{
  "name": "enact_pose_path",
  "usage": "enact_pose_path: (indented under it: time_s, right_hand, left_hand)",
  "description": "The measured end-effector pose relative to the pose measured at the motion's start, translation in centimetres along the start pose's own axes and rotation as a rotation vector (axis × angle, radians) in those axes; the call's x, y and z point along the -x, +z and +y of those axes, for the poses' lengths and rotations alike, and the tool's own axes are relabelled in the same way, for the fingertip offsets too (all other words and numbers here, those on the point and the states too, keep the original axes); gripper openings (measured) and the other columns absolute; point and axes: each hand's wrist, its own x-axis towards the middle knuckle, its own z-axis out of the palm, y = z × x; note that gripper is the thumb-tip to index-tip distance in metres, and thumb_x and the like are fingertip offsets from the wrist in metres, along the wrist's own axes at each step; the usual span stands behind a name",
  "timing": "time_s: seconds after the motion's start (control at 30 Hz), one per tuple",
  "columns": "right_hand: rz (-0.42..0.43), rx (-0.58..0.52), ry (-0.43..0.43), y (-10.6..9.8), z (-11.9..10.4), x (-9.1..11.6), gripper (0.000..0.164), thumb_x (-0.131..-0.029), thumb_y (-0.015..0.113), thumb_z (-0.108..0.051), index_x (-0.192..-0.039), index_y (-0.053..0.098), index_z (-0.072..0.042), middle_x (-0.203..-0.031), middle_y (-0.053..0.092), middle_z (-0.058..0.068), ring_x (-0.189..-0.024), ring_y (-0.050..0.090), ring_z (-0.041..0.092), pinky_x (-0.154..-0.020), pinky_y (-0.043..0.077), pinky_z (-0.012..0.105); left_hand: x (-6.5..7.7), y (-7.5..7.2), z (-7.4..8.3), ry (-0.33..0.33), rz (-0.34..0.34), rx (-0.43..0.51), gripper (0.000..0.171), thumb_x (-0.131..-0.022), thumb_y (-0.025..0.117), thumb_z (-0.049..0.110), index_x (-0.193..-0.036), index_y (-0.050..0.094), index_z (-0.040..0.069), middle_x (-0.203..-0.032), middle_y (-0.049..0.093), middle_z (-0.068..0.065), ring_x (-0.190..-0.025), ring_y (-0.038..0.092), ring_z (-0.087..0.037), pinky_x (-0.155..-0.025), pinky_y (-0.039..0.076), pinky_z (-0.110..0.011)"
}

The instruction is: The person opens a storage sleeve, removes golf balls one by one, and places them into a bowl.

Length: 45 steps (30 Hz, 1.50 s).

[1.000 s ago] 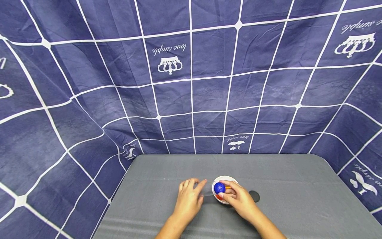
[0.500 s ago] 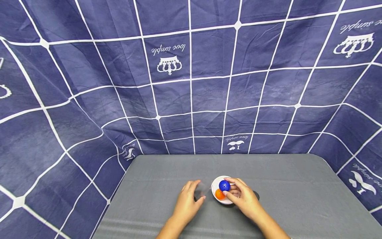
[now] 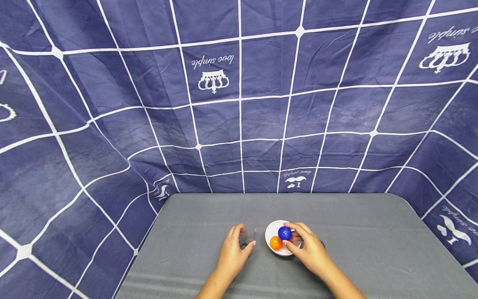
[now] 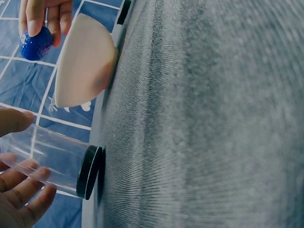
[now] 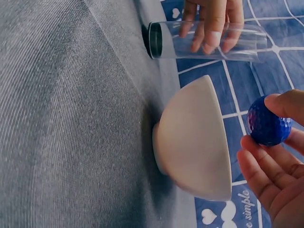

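Note:
My left hand (image 3: pixel 232 249) holds a clear plastic tube (image 4: pixel 57 149), thumb on one side and fingers on the other. The tube stands upright, its dark base (image 4: pixel 89 172) right at the grey cloth. With thumb and fingertips my right hand (image 3: pixel 308 251) pinches a blue dimpled golf ball (image 5: pixel 269 121) above the rim of a white bowl (image 5: pixel 197 142). An orange ball (image 3: pixel 276 243) lies inside the bowl at its near left. Nothing else fills the tube where it shows between the fingers.
A dark round disc (image 3: pixel 323 244) lies on the table right of the bowl, mostly hidden behind my right hand. Grey cloth covers the table (image 3: pixel 209 211). Blue curtains (image 3: pixel 261 120) with white lines rise behind it and at both sides.
My right hand has drawn the blue golf ball rightward over the bowl, uncovering the orange ball. My left hand has brought the tube, earlier tilted toward the bowl, upright.

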Motion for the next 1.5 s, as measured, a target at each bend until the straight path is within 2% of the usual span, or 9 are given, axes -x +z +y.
enact_pose_path:
  time_s: [0.17, 0.37, 0.53, 0.63, 0.77, 0.87, 1.07, 1.37, 1.5]
  right_hand:
    - [0.018, 0.095, -0.048, -0.2, 0.3, 0.2, 0.052, -0.072, 0.085, 0.002, -0.121, 0.068, -0.003, -0.104, 0.066, 0.0, -0.077, 0.063, 0.006, -0.07, 0.051, 0.015]
    - [-0.013, 0.146, -0.098, -0.5, 0.5, 0.4, 0.051, -0.07, 0.085, 0.002, -0.118, 0.068, -0.001, -0.099, 0.064, -0.001, -0.07, 0.059, 0.005, -0.066, 0.048, 0.016]
    - [-0.053, 0.172, -0.112, -0.8, 0.4, 0.5, 0.049, -0.072, 0.085, -0.001, -0.117, 0.068, -0.003, -0.097, 0.064, -0.002, -0.07, 0.058, -0.001, -0.066, 0.048, 0.016]
    - [-0.062, 0.218, -0.132, -0.9, 0.3, 0.4, 0.048, -0.072, 0.085, -0.005, -0.117, 0.068, -0.005, -0.102, 0.066, -0.002, -0.074, 0.058, -0.001, -0.071, 0.048, 0.014]
    - [-0.079, 0.28, -0.153, -0.9, 0.2, 0.4, 0.048, -0.072, 0.086, -0.008, -0.117, 0.069, -0.006, -0.107, 0.067, -0.003, -0.082, 0.061, 0.001, -0.076, 0.05, 0.018]
    - [-0.123, 0.307, -0.147, -0.9, 0.2, 0.4, 0.047, -0.073, 0.086, -0.011, -0.117, 0.069, -0.008, -0.106, 0.066, -0.005, -0.081, 0.06, 0.0, -0.073, 0.053, 0.022]
    - [-0.226, 0.347, -0.107, -0.9, 0.2, 0.3, 0.042, -0.076, 0.085, -0.017, -0.114, 0.069, -0.01, -0.1, 0.062, -0.008, -0.076, 0.053, -0.004, -0.067, 0.048, 0.023]
    - [-0.242, 0.38, -0.126, -1.0, 0.4, 0.4, 0.041, -0.078, 0.083, -0.019, -0.115, 0.07, -0.009, -0.104, 0.064, -0.007, -0.079, 0.055, -0.002, -0.07, 0.051, 0.026]
    - [-0.244, 0.404, -0.137, -0.9, 0.4, 0.4, 0.037, -0.079, 0.083, -0.022, -0.114, 0.071, -0.012, -0.105, 0.065, -0.007, -0.08, 0.054, -0.001, -0.071, 0.051, 0.028]
  left_hand:
    - [-0.1, 0.1, -0.2, -0.036, 0.013, 0.056, 0.051, -0.08, 0.084, 0.02, -0.124, 0.061, 0.005, -0.11, 0.067, -0.006, -0.1, 0.068, -0.023, -0.087, 0.058, -0.037]
    - [-0.2, 0.3, -0.5, -0.07, 0.007, 0.116, 0.052, -0.082, 0.083, 0.018, -0.125, 0.059, 0.004, -0.113, 0.066, -0.006, -0.106, 0.067, -0.023, -0.089, 0.058, -0.037]
    - [-0.3, 0.3, -0.7, -0.064, 0.003, 0.115, 0.05, -0.082, 0.083, 0.015, -0.124, 0.058, 0.003, -0.113, 0.066, -0.006, -0.107, 0.068, -0.024, -0.091, 0.058, -0.038]
    - [-0.4, 0.2, -0.8, -0.066, -0.005, 0.116, 0.05, -0.08, 0.083, 0.013, -0.122, 0.057, 0.003, -0.113, 0.067, -0.006, -0.105, 0.068, -0.024, -0.091, 0.058, -0.038]
    - [-0.4, 0.1, -0.9, -0.066, -0.023, 0.107, 0.052, -0.08, 0.084, 0.013, -0.122, 0.056, 0.003, -0.114, 0.067, -0.007, -0.104, 0.068, -0.025, -0.089, 0.059, -0.038]
    - [-0.3, 0.2, -1.1, -0.06, -0.023, 0.1, 0.052, -0.079, 0.085, 0.012, -0.121, 0.055, 0.004, -0.114, 0.067, -0.008, -0.102, 0.069, -0.026, -0.088, 0.059, -0.038]
    - [-0.1, 0.6, -1.5, -0.047, -0.003, 0.092, 0.052, -0.076, 0.086, 0.01, -0.117, 0.055, 0.004, -0.11, 0.068, -0.009, -0.098, 0.069, -0.027, -0.086, 0.06, -0.038]
    - [-0.1, 0.9, -1.7, -0.066, -0.006, 0.084, 0.053, -0.075, 0.087, 0.01, -0.118, 0.055, 0.007, -0.109, 0.067, -0.007, -0.098, 0.069, -0.024, -0.087, 0.06, -0.036]
    - [0.0, 0.9, -1.7, -0.039, 0.008, 0.072, 0.054, -0.074, 0.087, 0.009, -0.116, 0.054, 0.007, -0.107, 0.066, -0.006, -0.096, 0.069, -0.024, -0.085, 0.06, -0.036]
